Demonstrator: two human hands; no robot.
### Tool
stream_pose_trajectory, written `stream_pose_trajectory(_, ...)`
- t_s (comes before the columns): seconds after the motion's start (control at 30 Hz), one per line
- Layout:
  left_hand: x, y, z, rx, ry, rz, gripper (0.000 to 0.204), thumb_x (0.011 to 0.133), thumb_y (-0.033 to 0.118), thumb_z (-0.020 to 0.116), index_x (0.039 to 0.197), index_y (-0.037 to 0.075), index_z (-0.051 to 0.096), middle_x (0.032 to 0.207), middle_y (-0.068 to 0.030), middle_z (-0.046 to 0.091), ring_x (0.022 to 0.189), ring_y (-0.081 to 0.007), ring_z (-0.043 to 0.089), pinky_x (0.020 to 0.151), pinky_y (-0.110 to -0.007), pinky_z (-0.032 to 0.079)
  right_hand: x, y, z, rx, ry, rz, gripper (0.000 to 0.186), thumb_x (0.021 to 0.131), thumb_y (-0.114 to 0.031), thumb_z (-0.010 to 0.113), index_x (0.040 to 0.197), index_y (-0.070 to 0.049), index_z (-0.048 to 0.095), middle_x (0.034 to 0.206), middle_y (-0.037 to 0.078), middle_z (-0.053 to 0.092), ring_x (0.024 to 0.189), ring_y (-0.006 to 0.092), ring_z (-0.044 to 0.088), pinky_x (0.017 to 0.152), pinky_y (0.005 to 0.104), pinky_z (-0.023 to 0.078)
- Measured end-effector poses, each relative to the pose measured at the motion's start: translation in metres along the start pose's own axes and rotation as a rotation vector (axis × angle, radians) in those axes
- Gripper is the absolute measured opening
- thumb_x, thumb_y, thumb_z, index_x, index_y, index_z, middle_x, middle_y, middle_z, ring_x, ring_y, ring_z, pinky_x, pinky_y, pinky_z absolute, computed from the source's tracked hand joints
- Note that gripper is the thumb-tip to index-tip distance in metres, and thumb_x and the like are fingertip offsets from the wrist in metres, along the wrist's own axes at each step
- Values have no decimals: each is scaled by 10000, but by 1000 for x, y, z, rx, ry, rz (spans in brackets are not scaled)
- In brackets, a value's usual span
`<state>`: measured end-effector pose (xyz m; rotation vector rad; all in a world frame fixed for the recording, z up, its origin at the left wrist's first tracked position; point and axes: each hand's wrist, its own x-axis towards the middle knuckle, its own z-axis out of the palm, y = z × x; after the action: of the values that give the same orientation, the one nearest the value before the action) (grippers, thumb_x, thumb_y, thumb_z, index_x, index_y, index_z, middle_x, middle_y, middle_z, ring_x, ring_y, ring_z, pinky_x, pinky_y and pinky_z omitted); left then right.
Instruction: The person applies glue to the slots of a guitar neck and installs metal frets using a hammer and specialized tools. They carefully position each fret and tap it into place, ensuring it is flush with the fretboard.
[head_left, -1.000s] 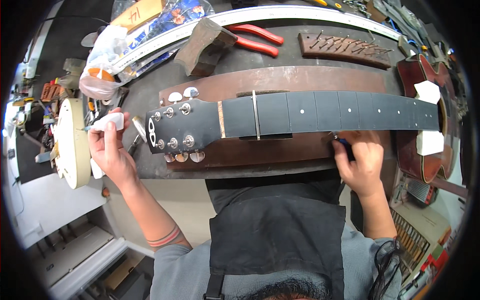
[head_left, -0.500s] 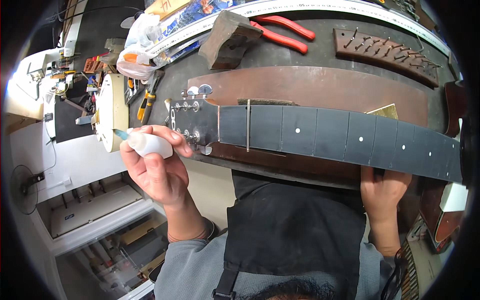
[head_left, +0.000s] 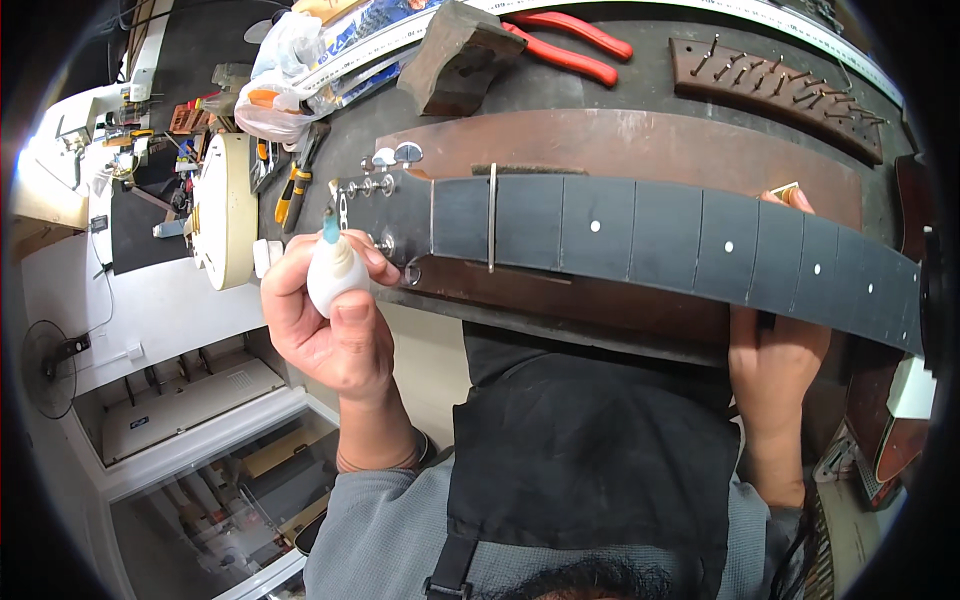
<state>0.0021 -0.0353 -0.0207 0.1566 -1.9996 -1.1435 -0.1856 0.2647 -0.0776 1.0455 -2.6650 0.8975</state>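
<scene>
My left hand [head_left: 335, 345] is closed around a small white squeeze bottle [head_left: 330, 285] with a bluish nozzle pointing up, held beside the headstock [head_left: 405, 215]. A guitar neck [head_left: 660, 230] with a dark fingerboard and white dots lies across the bench. One metal fret wire [head_left: 491, 230] crosses the board near the headstock, its ends sticking out past both edges; narrow slots mark the rest. My right hand [head_left: 780, 365] grips the neck from beneath, with fingertips showing over the far edge and the palm hidden. Next to those fingertips is a small gold-coloured piece [head_left: 785, 189].
Beyond the neck lie a dark shaped block [head_left: 460, 60], red-handled pliers [head_left: 575, 45] and a wooden rack [head_left: 775, 95] holding metal pins. A long ruler [head_left: 690, 10] curves along the back. Yellow-black pliers [head_left: 292, 190] and a plastic bag [head_left: 275, 105] sit at the left.
My left hand has turned the bottle from lying sideways to nozzle up and brought it closer to the headstock. The neck has shifted away from me, and my right fingertips now show over its far edge.
</scene>
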Motion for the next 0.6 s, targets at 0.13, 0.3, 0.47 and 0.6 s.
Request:
stream_pose_trajectory(0.13, -2, 0, 3, 52, -14, 53, 467, 1032, 294, 738, 1347, -4, 564, 1020, -196, 656, 870, -264, 600, 695, -355, 518, -12, 10, 6, -57, 13, -2, 434, 919, -87, 753, 1331, 23, 673, 1425, 245, 631, 1329, 457, 583, 1131, 528, 442)
stream_pose_trajectory(0.3, -8, 2, 6, 65, 28, 71, 442, 1011, 252, 764, 1300, -17, 566, 998, -199, 656, 896, -280, 631, 745, -380, 564, -14, 7, 7, -206, 44, 61, 413, 937, -181, 781, 1305, -19, 689, 1349, 236, 642, 1286, 458, 572, 1110, 543, 425)
stream_pose_trajectory(0.47, -12, -4, 3, 69, 22, 98, 433, 952, 179, 827, 1238, -26, 575, 997, -174, 705, 894, -245, 672, 939, -466, 548, -10, 6, 5, -278, 106, 5, 422, 936, -209, 789, 1305, -28, 691, 1349, 239, 635, 1301, 465, 552, 1128, 549, 405)
stream_pose_trajectory(0.6, -15, -7, 1, 108, 26, 122, 442, 903, 153, 877, 1199, -26, 601, 1032, -154, 738, 936, -235, 688, 1029, -514, 530, -9, 9, 10, -206, 118, 4, 448, 938, -199, 801, 1322, -3, 678, 1371, 251, 632, 1322, 473, 548, 1154, 535, 393)
